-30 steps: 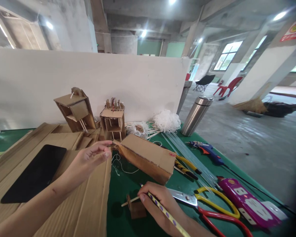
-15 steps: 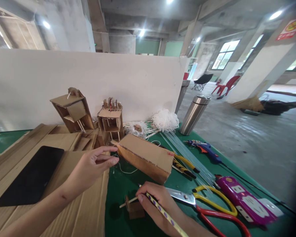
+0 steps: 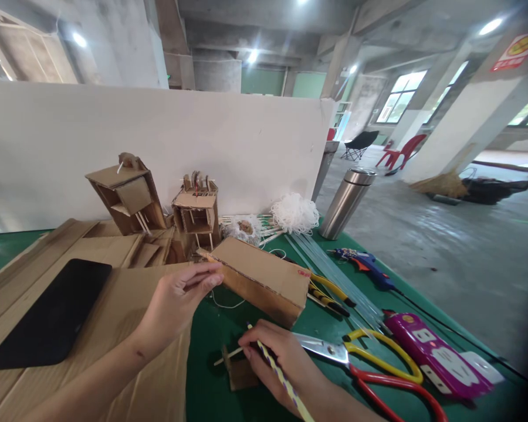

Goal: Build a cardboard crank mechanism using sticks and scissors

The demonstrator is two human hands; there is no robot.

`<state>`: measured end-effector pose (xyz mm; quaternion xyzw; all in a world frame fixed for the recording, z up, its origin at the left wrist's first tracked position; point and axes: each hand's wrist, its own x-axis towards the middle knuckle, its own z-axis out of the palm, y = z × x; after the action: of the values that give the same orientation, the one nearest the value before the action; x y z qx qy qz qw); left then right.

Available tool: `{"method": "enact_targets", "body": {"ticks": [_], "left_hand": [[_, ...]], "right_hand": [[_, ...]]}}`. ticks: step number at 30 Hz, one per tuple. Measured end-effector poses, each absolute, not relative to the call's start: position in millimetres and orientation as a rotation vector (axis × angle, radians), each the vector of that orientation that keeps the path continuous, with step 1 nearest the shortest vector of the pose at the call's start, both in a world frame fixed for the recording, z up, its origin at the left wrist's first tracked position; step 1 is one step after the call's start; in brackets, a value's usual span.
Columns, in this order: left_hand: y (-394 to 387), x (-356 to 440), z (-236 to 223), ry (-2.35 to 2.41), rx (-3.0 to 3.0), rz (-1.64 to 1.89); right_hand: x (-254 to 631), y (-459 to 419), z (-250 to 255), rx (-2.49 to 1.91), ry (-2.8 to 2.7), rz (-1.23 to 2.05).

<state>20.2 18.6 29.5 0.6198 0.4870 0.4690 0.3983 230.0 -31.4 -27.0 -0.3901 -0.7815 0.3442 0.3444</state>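
Note:
My right hand (image 3: 277,360) is closed round a yellow pencil (image 3: 286,384) with purple dots, its tip pointing up and away. Beside and partly behind that hand sits a small cardboard piece (image 3: 242,375) with a thin wooden stick (image 3: 229,354) through it. My left hand (image 3: 191,290) has its thumb and fingertips pinched together at the near left end of a long cardboard box (image 3: 259,275). Anything between those fingertips is too small to make out. Large scissors (image 3: 330,349) with red and yellow handles lie right of my right hand.
Cardboard sheets (image 3: 158,351) and a black tablet (image 3: 53,313) lie left. Two cardboard models (image 3: 134,193) stand behind. Toward the right are white string (image 3: 294,214), a steel flask (image 3: 347,202), clear glue sticks (image 3: 321,258), a glue gun (image 3: 365,266) and a purple case (image 3: 435,354).
My left hand has moved right toward the box, and its fingers have closed into a pinch. The pencil in my right hand has tilted more upright. The view has shifted slightly.

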Motion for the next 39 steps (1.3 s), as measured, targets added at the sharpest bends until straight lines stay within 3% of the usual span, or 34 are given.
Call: {"method": "enact_targets", "body": {"ticks": [14, 23, 31, 39], "left_hand": [[-15.9, 46.4, 28.8, 0.967, 1.496, 1.092], [-27.7, 59.1, 25.1, 0.933, 1.615, 1.027], [-17.0, 49.0, 7.5, 0.837, 1.908, 1.108], [-20.6, 48.3, 4.2, 0.853, 2.351, 0.989]], "right_hand": [[233.4, -34.0, -28.3, -1.05, -1.865, 1.0], [232.3, -34.5, -18.1, -0.81, -1.883, 1.082], [233.6, -33.2, -23.2, -0.977, -1.447, 1.512], [235.4, -32.4, -22.0, -1.015, -1.358, 1.578]]}}
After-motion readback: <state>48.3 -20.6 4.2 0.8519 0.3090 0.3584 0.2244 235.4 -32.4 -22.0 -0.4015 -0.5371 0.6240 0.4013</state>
